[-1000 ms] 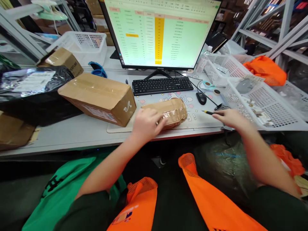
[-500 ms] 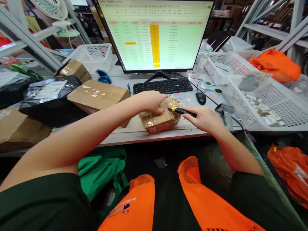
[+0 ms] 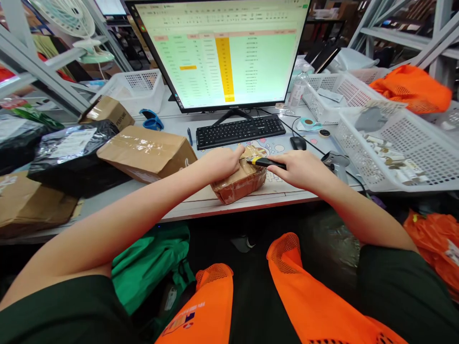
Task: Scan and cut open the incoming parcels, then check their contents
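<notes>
Head view: our cutter [image 3: 267, 163] has reached the taped package [image 3: 240, 186].
A second ago it was clear; now our right hand [image 3: 299, 168], wrapped round it, sets its tip on the package's top, mid-frame on the desk [image 3: 193, 208]. Cutting seems begun; our left hand [image 3: 223, 165] steadies, fingers' grip unclear.

The small box [image 3: 239, 188] is coloured brown, and the knife [image 3: 269, 163] is finished in black and yellow. The pale mat [image 3: 278, 148] is printed with pink and white shapes. The screen [image 3: 261, 71] is tinted whitish green and striped with orange-yellow. The vest [image 3: 206, 308] is dyed bright orange, the sleeve [image 3: 64, 315] dark green. The white basket [image 3: 439, 162] is patterned with holes.
</notes>
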### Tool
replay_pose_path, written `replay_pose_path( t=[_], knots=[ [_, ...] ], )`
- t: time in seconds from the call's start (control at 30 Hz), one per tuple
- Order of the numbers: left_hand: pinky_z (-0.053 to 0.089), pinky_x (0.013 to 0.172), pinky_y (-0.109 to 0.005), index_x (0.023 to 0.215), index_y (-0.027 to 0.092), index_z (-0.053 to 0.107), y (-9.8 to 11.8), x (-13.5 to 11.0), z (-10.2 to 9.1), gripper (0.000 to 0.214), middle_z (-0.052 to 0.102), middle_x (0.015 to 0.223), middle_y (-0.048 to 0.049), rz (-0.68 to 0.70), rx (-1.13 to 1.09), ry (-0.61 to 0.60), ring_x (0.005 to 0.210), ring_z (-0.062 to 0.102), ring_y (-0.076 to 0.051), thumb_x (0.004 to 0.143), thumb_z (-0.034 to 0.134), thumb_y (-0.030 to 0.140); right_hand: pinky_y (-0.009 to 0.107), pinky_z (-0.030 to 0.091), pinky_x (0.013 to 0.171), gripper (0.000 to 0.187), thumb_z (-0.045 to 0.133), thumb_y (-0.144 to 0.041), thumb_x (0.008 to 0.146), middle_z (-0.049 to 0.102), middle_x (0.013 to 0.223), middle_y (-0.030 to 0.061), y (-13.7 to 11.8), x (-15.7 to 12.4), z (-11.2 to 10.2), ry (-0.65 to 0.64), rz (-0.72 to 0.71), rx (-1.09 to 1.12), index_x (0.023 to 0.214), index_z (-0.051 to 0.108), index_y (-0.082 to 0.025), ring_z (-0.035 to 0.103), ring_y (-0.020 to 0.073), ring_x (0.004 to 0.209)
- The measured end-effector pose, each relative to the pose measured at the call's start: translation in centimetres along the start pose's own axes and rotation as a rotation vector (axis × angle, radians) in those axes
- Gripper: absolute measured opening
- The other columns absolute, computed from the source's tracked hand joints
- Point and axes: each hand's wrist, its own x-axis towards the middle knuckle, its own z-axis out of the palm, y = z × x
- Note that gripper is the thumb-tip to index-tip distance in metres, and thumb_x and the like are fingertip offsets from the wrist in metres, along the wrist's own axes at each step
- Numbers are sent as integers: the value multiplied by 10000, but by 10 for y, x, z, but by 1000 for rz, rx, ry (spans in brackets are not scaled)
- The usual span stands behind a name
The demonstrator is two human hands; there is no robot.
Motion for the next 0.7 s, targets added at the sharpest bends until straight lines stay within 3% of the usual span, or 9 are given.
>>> replay_pose_path(
  t=[0.13, 0.23, 0.33, 0.4, 0.5, 0.6, 0.7],
  knots=[
    [494, 693, -402, 1390, 129, 547, 3, -4, 1, 434, 763, 918, -180, 5, 14, -9, 854, 762, -375, 1055, 330, 297, 355, 516, 778, 453, 571, -559, 1045, 835, 1088, 72, 12, 9, -12, -108, 102, 1, 1381, 775, -336, 746, 287, 961],
    [503, 700, -407, 1346, 128, 557, 3, -8, 1, 408, 763, 939, -186, 11, 48, -37, 880, 763, -377, 1047, 317, 268, 413, 527, 818, 473, 599, -568, 1013, 824, 1094, 126, 64, 10, -15, -194, 348, -116, 1333, 806, -287, 738, 332, 967],
    [515, 718, -413, 1335, 134, 553, 4, -10, -1, 391, 769, 980, -189, 15, 58, -45, 918, 767, -378, 1042, 321, 245, 457, 527, 864, 485, 635, -544, 991, 807, 1144, 185, 121, -2, 3, -304, 569, -156, 1306, 817, -223, 728, 381, 1033],
    [523, 729, -417, 1359, 138, 542, 6, -10, -4, 400, 773, 995, -189, 4, 48, -56, 943, 769, -385, 1044, 317, 239, 450, 522, 901, 497, 610, -538, 1010, 797, 1201, 181, 139, -13, 27, -329, 613, -95, 1356, 789, -230, 721, 381, 1096],
    [531, 728, -426, 1408, 139, 517, 7, -7, -7, 427, 778, 995, -191, -42, 26, -73, 940, 773, -402, 1051, 314, 253, 447, 504, 970, 501, 546, -484, 1056, 771, 1265, 196, 126, -23, 65, -244, 650, -33, 1432, 729, -209, 700, 367, 1172],
    [529, 716, -419, 1435, 145, 496, 7, -6, -9, 437, 783, 1023, -193, -71, 18, -64, 931, 778, -403, 1050, 317, 246, 527, 448, 1095, 492, 528, -417, 1061, 680, 1414, 248, 80, -15, 87, -68, 610, -5, 1423, 712, -140, 610, 394, 1320],
    [527, 716, -405, 1475, 130, 449, 9, -7, -7, 454, 787, 1015, -186, -69, 24, -33, 931, 784, -396, 1054, 320, 239, 517, 429, 1167, 439, 503, -376, 1066, 676, 1423, 197, 20, 7, 92, 260, 240, 192, 1368, 730, -153, 590, 332, 1340]
  ],
)
